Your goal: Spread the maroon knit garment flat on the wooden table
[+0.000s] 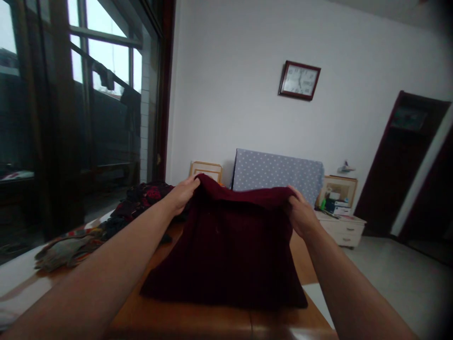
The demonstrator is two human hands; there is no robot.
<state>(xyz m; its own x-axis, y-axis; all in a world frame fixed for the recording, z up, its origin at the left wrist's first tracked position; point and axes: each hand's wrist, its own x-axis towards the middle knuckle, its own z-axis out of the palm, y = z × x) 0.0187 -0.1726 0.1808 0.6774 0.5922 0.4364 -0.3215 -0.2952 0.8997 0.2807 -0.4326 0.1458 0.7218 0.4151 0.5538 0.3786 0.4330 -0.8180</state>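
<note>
A dark maroon knitted garment (pixel 226 245) hangs from both my hands above a wooden table (pixel 198 321), its lower edge resting on the tabletop. My left hand (pixel 182 193) pinches the garment's upper left corner. My right hand (pixel 300 212) grips the upper right corner with the fingers curled over the cloth. Both arms reach forward over the table.
A heap of dark clothes (pixel 138 203) and a multicoloured cloth (pixel 67 248) lie on the table's left side. Beyond stand a dotted blue panel (pixel 276 172), a white cabinet (pixel 341 229) with clutter, a wall clock (pixel 299 80), large windows at left and a dark door (pixel 399 165) at right.
</note>
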